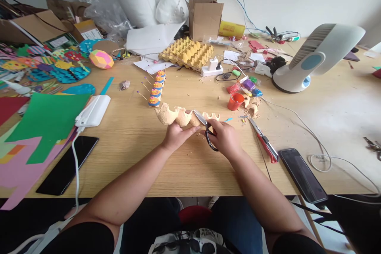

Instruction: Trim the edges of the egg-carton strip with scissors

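My left hand point(177, 135) is closed on a strip of tan egg carton point(166, 115), holding it from below above the table's middle. The strip has a row of rounded cups with ragged upper edges. In my right hand point(225, 137) is a pair of scissors point(212, 142) with black handles. Their blades lie against the right part of the strip; whether they are apart is hard to make out. Beyond the strip stands a decorated caterpillar point(156, 89) of orange and blue cups, with thin sticks poking out to its left.
A utility knife point(264, 143) and a phone point(303, 174) lie to the right. Past them stand a red cup point(235, 101) and a white fan point(315, 59). Yellow egg trays point(187, 53) sit at the back. Green paper point(44, 117), a white power bank point(94, 110) and another phone point(68, 166) are at left.
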{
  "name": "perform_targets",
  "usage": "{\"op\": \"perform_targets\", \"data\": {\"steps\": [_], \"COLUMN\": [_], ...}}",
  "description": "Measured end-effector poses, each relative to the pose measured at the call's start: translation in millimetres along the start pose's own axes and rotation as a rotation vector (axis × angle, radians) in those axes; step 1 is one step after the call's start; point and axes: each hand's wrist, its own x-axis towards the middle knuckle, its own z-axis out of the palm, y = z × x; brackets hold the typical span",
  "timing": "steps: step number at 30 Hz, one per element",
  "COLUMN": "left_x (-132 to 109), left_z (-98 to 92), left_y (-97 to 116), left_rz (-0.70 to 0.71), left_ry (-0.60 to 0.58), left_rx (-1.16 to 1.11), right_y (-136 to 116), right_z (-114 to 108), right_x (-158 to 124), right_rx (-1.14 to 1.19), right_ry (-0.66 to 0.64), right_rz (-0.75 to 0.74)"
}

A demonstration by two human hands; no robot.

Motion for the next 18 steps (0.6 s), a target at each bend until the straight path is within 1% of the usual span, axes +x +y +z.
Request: {"op": "perform_targets", "data": {"steps": [5,9,11,13,18], "left_x": [5.1,9.4,10.4,10.5,9.5], "left_z": [3.2,1.5,0.0,-1.3,-4.1], "left_y": [3.5,7.8,8.5,8.4,7.8], "left_rz": [-0.003,0.034,0.034,0.026,0.027], "left_ry": [0.049,0.074,0.062,0.054,0.034], "left_rx": [-0.121,-0.223,-0.241,-0.253,-0.266], "right_y": [3.3,4.9,4.2,3.0,3.8], "right_z": [4.5,3.8,1.6,-0.8,-1.6], "right_x": [1.8,4.4,5.1,5.2,4.7], "right_rx": [0.049,0.193,0.263,0.309,0.362], "right_ry": [0.004,0.005,-0.016,-0.033,-0.022], "right_rz": [0.089,0.171,0.171,0.139,0.133]}}
